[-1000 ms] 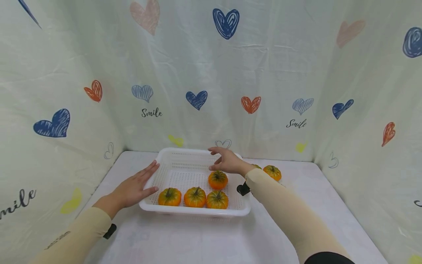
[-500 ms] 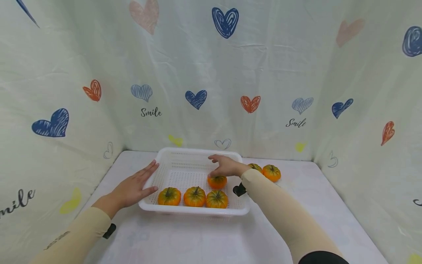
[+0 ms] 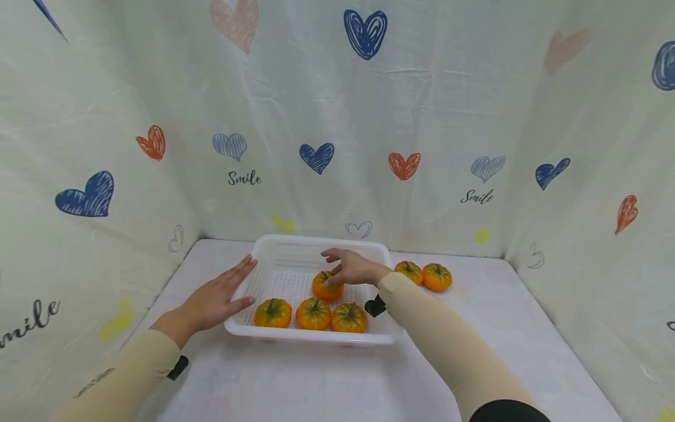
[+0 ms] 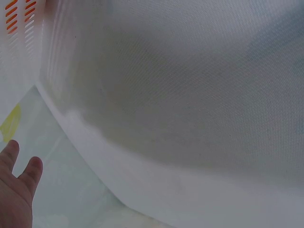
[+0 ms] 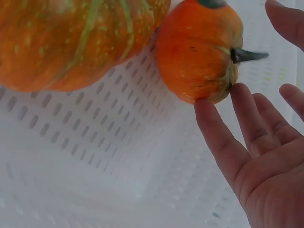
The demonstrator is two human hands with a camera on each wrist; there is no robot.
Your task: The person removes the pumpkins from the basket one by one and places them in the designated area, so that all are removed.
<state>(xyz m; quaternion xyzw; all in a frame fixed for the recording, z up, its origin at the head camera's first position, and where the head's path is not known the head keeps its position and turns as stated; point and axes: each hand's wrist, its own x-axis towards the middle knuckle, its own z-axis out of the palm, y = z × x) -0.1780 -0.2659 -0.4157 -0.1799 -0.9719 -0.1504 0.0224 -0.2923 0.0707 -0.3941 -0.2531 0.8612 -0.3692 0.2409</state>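
A white plastic basket with slotted walls holds several orange pumpkins with green tops. Three sit in a row along its near side: a left pumpkin, a middle pumpkin and a right pumpkin. Behind them is another pumpkin. My right hand reaches over the basket's right part to this rear pumpkin, its fingers extended. In the right wrist view, straight fingertips meet the side of a pumpkin. My left hand lies flat-fingered against the basket's left rim.
Two more pumpkins stand on the table right of the basket, a nearer-left pumpkin and a right pumpkin. A white cloth covers the table. A curtain printed with hearts encloses the back and sides.
My right hand has come down onto the rear pumpkin and moved left; the pumpkin has shifted left with it, behind the middle of the front row. My left hand stays at the rim.
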